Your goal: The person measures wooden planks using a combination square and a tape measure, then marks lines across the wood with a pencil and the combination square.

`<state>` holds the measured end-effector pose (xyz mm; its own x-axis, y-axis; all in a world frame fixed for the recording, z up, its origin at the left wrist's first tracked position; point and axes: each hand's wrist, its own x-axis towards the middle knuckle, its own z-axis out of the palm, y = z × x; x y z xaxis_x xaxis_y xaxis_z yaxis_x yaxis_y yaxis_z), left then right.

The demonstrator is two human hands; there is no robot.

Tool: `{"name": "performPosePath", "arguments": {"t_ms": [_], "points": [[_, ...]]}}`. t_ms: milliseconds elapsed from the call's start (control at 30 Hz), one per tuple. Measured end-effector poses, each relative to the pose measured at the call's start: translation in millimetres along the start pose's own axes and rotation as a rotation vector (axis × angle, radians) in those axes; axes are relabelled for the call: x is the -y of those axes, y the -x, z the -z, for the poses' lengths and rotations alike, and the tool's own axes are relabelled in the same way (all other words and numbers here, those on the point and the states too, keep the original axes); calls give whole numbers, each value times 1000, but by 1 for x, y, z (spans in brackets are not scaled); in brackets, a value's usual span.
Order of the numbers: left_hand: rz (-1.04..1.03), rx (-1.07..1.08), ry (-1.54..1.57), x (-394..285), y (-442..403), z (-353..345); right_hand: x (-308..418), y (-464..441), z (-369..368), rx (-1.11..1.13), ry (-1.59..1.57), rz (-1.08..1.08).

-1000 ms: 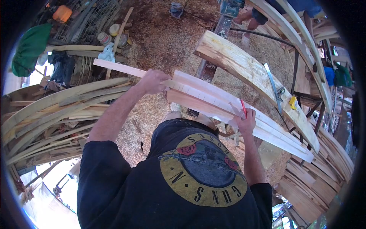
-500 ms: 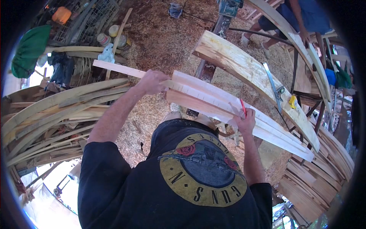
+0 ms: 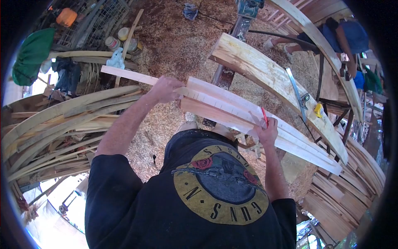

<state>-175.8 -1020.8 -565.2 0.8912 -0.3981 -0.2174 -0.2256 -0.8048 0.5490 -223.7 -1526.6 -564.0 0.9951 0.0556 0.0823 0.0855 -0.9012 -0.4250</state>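
My left hand [image 3: 166, 89] is closed around a thin pale wooden strip [image 3: 128, 75], near the left end of a planed plank [image 3: 199, 108]. The strip runs out past the plank to the left and lies along its top to the right. Several short dark marks cross the strip's pale face between my hands. My right hand [image 3: 266, 132] grips a red pencil [image 3: 264, 114], its fingers closed over the plank and strip. The fingertips' exact contact with the wood is hard to make out.
Beyond the plank lies a thicker curved board [image 3: 248, 58] bearing a combination square [image 3: 299, 95] and a yellow tape measure [image 3: 318, 110]. Curved timber [image 3: 74, 103] is stacked at left, more boards [image 3: 331, 199] at lower right. A co-worker [image 3: 352, 37] bends at upper right.
At upper right the co-worker has shifted to the right along a curved timber, arm reaching lower. My hands, the pencil and the strip look nearly unmoved.
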Motion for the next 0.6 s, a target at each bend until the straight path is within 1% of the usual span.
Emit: {"name": "performPosePath", "arguments": {"t_ms": [267,367,600], "points": [[17,37,-9,0,-1,1,0,0,-1,-8,4,5],[19,42,-22,0,0,1,-5,1,-4,12,-3,-53],[2,31,-23,0,-1,1,-3,1,-2,12,-2,-30]]}}
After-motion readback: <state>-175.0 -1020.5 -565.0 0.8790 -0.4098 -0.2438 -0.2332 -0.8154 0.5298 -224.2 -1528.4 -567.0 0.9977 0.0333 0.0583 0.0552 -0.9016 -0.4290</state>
